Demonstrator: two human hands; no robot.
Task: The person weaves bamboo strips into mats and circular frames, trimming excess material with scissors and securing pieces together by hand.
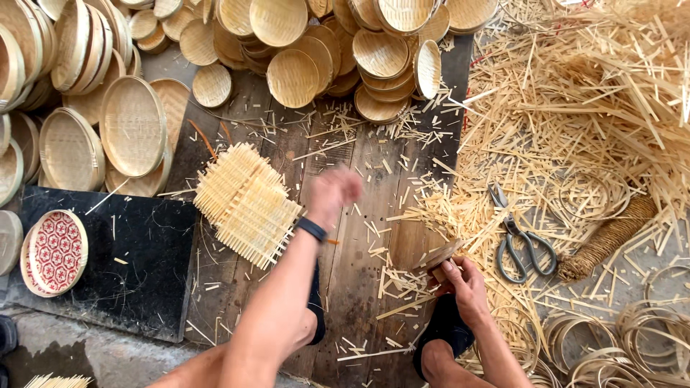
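My left hand is blurred above the wooden board, fingers curled, just right of a stack of square woven bamboo mats; nothing shows in it. A dark band sits on that wrist. My right hand grips a small flat wooden piece low on the board, beside the heap of bamboo offcuts.
Many round woven bamboo trays are piled at the top and left. Scissors and a coil of rope lie to the right. Thin bamboo hoops sit bottom right. A red patterned tray rests on a black sheet.
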